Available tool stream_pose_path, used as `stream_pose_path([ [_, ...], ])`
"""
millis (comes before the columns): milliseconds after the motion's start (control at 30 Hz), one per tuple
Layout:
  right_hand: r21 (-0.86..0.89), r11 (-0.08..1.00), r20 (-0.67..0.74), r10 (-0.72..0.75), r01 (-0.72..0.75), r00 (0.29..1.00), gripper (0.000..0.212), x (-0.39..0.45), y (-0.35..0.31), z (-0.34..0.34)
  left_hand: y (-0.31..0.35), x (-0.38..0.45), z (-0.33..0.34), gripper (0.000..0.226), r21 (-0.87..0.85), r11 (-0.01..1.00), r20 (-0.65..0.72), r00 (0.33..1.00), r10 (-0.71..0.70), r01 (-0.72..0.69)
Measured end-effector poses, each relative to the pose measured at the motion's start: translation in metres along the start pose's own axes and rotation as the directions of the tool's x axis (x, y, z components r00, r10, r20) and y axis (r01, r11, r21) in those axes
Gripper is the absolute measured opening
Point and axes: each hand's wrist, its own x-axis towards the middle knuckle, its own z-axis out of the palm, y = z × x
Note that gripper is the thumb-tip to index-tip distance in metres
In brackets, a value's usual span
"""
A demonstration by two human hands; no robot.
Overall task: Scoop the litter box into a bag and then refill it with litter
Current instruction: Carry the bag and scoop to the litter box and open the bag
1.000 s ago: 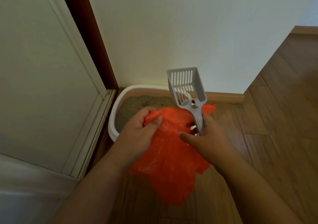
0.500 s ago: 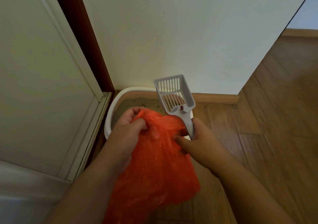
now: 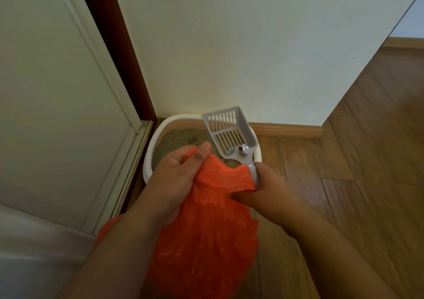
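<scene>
Closest to the person is the orange bag (image 3: 202, 241), thin and crinkly, hanging down in soft folds in front of the litter box (image 3: 152, 152). Both hands are up at the top of the bag, a little apart, on the near side of the litter box. The left hand (image 3: 176, 174) pinches one edge of the bag with its fingers curled around the plastic. The right hand (image 3: 268, 188) is wrapped around the handle of the grey scoop (image 3: 229, 133) and seems to catch the other edge of the bag too — I cannot tell how firmly. The job right now looks like opening the bag, so it would help to pull the two edges apart until the mouth is wide, then hold it low and close to the litter box so nothing spills on the wooden floor (image 3: 344, 195). The scoop is hard plastic with long slots, and it sticks up above the litter box with nothing in it. The litter box is white, with a smooth rounded rim, and the litter (image 3: 181, 140) inside looks sandy, tan and bumpy. Just behind the litter box is a plain pale wall (image 3: 252, 46) — and to its left, a white door (image 3: 57, 92).
</scene>
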Motion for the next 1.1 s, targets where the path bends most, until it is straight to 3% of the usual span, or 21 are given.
stream_pose_path([
  [67,0.080,0.996,0.073,0.023,-0.029,0.997,0.052,-0.001,0.001,-0.001,0.001,0.003,0.000,0.017,-0.032,0.999,-0.046,0.998,0.034,-0.035],
  [167,0.094,0.994,0.143,0.041,-0.055,0.989,0.056,0.000,0.004,0.001,0.000,0.006,-0.003,0.019,-0.049,0.995,-0.121,0.989,0.079,-0.086],
  [333,0.066,0.997,0.181,0.023,-0.035,0.983,0.035,0.002,0.011,-0.002,0.009,0.002,-0.001,0.023,-0.237,0.970,-0.114,0.993,0.028,-0.054],
  [467,0.043,0.996,0.137,0.072,-0.078,0.988,0.040,0.002,0.012,-0.002,0.016,0.000,-0.003,0.023,-0.360,0.931,-0.097,0.995,0.027,-0.061],
  [533,0.036,0.996,0.118,0.071,-0.076,0.990,0.045,0.005,0.014,-0.003,0.017,0.001,-0.008,0.025,-0.338,0.939,-0.100,0.994,0.032,-0.064],
  [633,0.045,0.991,-0.003,0.124,-0.124,0.992,0.034,0.006,0.013,-0.013,0.015,0.001,-0.018,0.049,-0.103,0.994,-0.100,0.995,0.014,-0.024],
  [700,0.032,0.991,-0.104,0.133,-0.130,0.986,0.031,0.005,0.013,-0.021,0.015,0.000,-0.027,0.062,0.235,0.971,-0.050,0.998,0.043,-0.030],
  [800,-0.059,0.993,-0.224,0.091,-0.106,0.970,0.027,0.006,0.014,-0.032,0.011,0.001,-0.036,0.052,0.651,0.755,0.155,0.987,-0.028,-0.081],
  [933,-0.073,0.993,-0.250,0.075,-0.096,0.965,0.026,0.007,0.018,-0.037,-0.005,0.005,-0.036,0.008,0.868,0.485,0.218,0.959,-0.180,-0.106],
  [1033,-0.115,0.990,-0.239,0.053,-0.083,0.970,0.026,0.006,0.019,-0.035,-0.018,0.012,-0.037,0.038,0.939,0.316,0.220,0.944,-0.247,-0.136],
  [1100,-0.134,0.987,-0.227,0.052,-0.084,0.973,0.025,0.007,0.021,-0.034,-0.024,0.014,-0.035,0.056,0.954,0.261,0.215,0.943,-0.255,-0.147],
])
